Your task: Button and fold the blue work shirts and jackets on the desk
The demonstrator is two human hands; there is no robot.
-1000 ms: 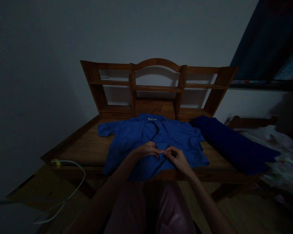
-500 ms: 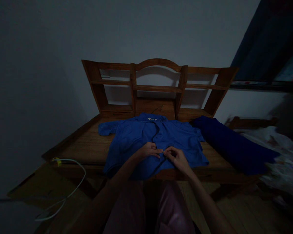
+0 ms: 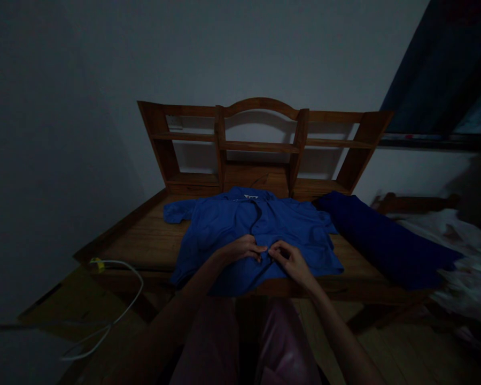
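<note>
A blue short-sleeved shirt (image 3: 220, 219) lies spread on the wooden desk (image 3: 144, 240), its collar with a white label towards the back. Its front opening runs down the middle to my hands. My left hand (image 3: 246, 248) pinches the edge of the shirt's front, fingers bent over the cloth. Close beside it, my right hand (image 3: 287, 256) holds the other side of the opening between thumb and forefinger. The fingertips of both hands nearly meet. Whether a button lies between them is too small and dark to tell.
A wooden shelf unit (image 3: 260, 145) stands at the back of the desk against the wall. To the right lies a folded dark blue cloth (image 3: 385, 238), with whitish plastic bags (image 3: 465, 283) beyond it. A white cable (image 3: 138, 291) hangs off the left front edge.
The fingers of my left hand have curled slightly more over the cloth. My right hand keeps its pinch in the same place. The view has shifted a little.
</note>
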